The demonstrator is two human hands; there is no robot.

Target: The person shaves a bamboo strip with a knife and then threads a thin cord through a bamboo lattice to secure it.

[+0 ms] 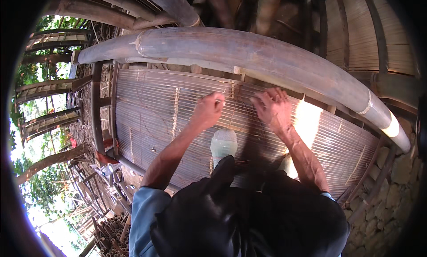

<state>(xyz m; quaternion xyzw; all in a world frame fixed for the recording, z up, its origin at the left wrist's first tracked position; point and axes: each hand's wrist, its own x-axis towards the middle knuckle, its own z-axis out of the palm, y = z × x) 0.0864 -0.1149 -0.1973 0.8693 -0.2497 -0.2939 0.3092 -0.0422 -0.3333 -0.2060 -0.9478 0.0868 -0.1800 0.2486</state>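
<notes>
We see dim, warm shade over most of the fisheye view, with blown-out daylight among the green foliage point(31, 177) at left, a glaring sun patch on the woven bamboo-slat panel point(307, 119), curved edges darkening to black, and slight softness throughout.

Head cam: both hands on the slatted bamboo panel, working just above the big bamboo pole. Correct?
Not quite. In the head view the left hand and right hand are on the slatted bamboo panel, but just below the big bamboo pole, not above it.
</notes>
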